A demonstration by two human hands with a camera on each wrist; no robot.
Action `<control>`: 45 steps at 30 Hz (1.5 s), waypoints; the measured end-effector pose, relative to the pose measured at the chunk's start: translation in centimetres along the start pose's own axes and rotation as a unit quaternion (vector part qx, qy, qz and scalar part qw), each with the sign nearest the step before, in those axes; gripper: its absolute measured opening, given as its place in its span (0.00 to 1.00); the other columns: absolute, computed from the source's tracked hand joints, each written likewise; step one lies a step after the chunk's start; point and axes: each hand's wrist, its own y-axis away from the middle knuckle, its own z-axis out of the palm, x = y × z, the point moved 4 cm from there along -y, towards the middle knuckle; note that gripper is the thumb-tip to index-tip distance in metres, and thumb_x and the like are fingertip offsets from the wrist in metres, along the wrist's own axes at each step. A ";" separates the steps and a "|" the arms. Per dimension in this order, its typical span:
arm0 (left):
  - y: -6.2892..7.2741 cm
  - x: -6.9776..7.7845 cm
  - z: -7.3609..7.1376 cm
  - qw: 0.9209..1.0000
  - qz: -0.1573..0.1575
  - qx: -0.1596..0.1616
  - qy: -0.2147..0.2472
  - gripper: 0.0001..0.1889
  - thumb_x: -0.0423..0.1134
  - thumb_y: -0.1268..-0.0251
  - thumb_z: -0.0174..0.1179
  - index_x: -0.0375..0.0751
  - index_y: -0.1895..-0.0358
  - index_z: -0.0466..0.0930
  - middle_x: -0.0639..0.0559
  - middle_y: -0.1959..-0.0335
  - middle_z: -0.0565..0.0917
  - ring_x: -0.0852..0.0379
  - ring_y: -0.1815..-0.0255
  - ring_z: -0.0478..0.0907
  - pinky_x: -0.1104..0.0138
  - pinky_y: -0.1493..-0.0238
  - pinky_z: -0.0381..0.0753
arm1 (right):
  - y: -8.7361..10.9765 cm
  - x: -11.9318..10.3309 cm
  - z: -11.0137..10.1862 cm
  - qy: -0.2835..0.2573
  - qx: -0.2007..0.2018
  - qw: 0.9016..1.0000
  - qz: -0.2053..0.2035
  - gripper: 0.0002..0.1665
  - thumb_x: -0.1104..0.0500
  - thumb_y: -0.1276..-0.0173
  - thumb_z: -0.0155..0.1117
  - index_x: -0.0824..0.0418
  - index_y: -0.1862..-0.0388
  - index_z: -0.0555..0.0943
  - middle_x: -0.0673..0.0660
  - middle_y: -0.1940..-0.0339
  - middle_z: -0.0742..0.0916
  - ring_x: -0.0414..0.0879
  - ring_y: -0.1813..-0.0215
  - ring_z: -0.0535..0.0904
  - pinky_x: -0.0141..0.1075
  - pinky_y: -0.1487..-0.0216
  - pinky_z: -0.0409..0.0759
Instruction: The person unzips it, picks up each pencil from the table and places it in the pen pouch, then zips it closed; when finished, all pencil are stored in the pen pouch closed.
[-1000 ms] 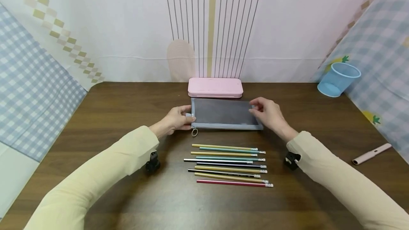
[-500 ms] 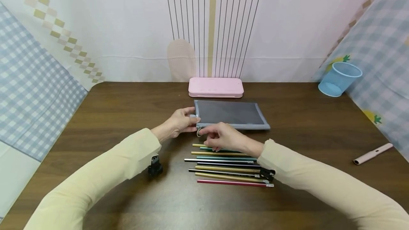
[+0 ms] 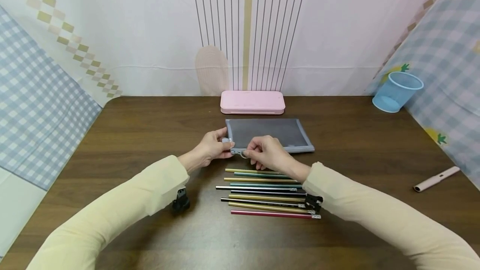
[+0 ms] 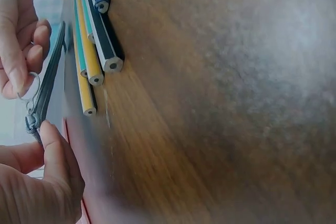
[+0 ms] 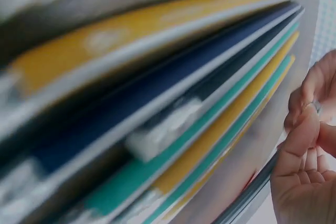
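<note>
A flat grey mesh zipper pouch (image 3: 270, 132) with a pale blue-grey border lies just beyond a row of pencils. My left hand (image 3: 211, 147) pinches its near left corner, thumb on top, beside the zipper's end. My right hand (image 3: 268, 152) pinches the metal ring (image 4: 35, 88) of the zipper pull between thumb and forefinger, at the pouch's near edge. In the left wrist view the ring hangs from the zipper slider (image 4: 32, 121), close above the left fingertips. Several pencils (image 3: 258, 198) in gold, green, black, white and red lie side by side below the right wrist.
Behind the pouch sits a pink case (image 3: 252, 102) against the wall cloth. At the back right stands a light blue mesh cup (image 3: 397, 93). A pale pink pen-like tool (image 3: 436, 179) lies near the table's right edge.
My right hand has come from the pouch's right side to its left corner, taken hold of the zipper ring and drawn it slightly right. My left hand has kept its grip.
</note>
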 end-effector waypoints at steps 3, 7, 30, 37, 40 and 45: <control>-0.1 -0.1 0.0 1.000 0.003 -0.006 0.001 0.36 0.25 0.33 0.52 0.39 0.26 0.45 0.34 0.42 0.68 0.62 0.72 0.75 0.77 0.73 0.81 | 0.2 0.9 -0.9 0.026 0.013 1.000 0.003 0.08 0.62 0.33 0.61 0.64 0.72 0.79 0.55 0.83 0.82 0.42 0.83 0.77 0.34 0.80 0.80; -0.2 -0.3 -0.4 1.000 0.006 -0.003 0.007 0.36 0.25 0.33 0.51 0.37 0.26 0.44 0.33 0.40 0.66 0.62 0.71 0.74 0.77 0.73 0.80 | 0.7 2.1 -2.7 0.054 0.029 0.998 0.004 0.09 0.61 0.33 0.61 0.65 0.73 0.79 0.55 0.82 0.83 0.43 0.83 0.78 0.33 0.80 0.80; 0.1 -0.4 -3.4 1.000 0.010 0.004 0.008 0.37 0.24 0.33 0.50 0.35 0.26 0.41 0.36 0.43 0.66 0.64 0.73 0.74 0.78 0.73 0.79 | 3.8 8.1 -11.1 0.148 0.092 0.982 0.078 0.09 0.61 0.32 0.59 0.67 0.70 0.79 0.54 0.82 0.82 0.43 0.80 0.79 0.32 0.79 0.78; 0.1 -0.6 -3.7 1.000 0.002 0.006 0.004 0.37 0.24 0.33 0.50 0.35 0.26 0.41 0.37 0.44 0.66 0.65 0.73 0.73 0.78 0.73 0.79 | 4.2 8.6 -11.7 0.160 0.093 0.979 0.085 0.09 0.62 0.33 0.60 0.65 0.72 0.78 0.54 0.83 0.82 0.42 0.81 0.78 0.32 0.79 0.78; 0.2 -0.5 -3.7 1.000 0.006 0.002 0.003 0.37 0.24 0.33 0.50 0.35 0.26 0.41 0.38 0.45 0.66 0.65 0.73 0.74 0.78 0.73 0.79 | 4.3 8.7 -11.9 0.156 0.090 0.980 0.085 0.10 0.62 0.33 0.59 0.66 0.73 0.78 0.54 0.83 0.82 0.42 0.80 0.78 0.33 0.78 0.78; 0.2 -0.5 -3.6 1.000 0.004 0.003 0.006 0.37 0.25 0.33 0.50 0.36 0.26 0.42 0.39 0.47 0.67 0.65 0.74 0.74 0.78 0.74 0.79 | 4.4 8.9 -11.8 0.160 0.088 0.980 0.081 0.09 0.62 0.33 0.59 0.65 0.72 0.78 0.54 0.82 0.82 0.42 0.80 0.78 0.33 0.78 0.78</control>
